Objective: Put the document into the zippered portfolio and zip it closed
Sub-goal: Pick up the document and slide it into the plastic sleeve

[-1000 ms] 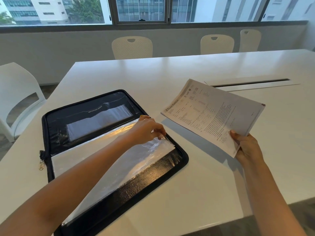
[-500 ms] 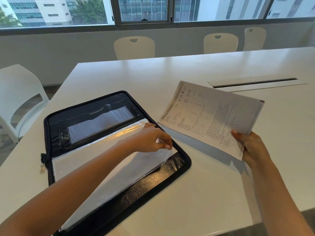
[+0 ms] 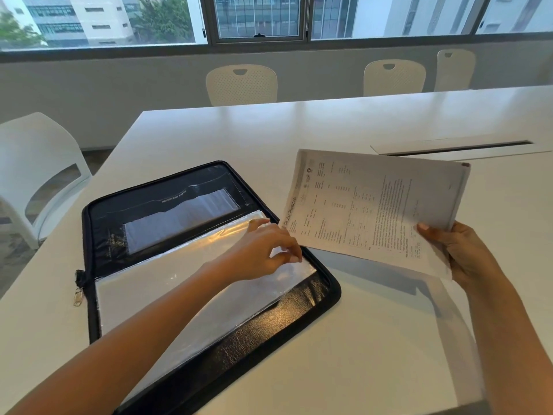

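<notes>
Head cam: right hand fingers grip the printed document by its near right corner, held up off the white bench. Left hand fingers pinch a clear sleeve inside the open black portfolio, lying left of the paper.

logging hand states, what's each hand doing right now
Left hand: pinching the clear sleeve edge in the open portfolio.
Right hand: holding the document.

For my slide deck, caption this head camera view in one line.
Left hand pinches a clear plastic sleeve in the open black zippered portfolio; right hand holds the printed paper document above the white table.
</notes>
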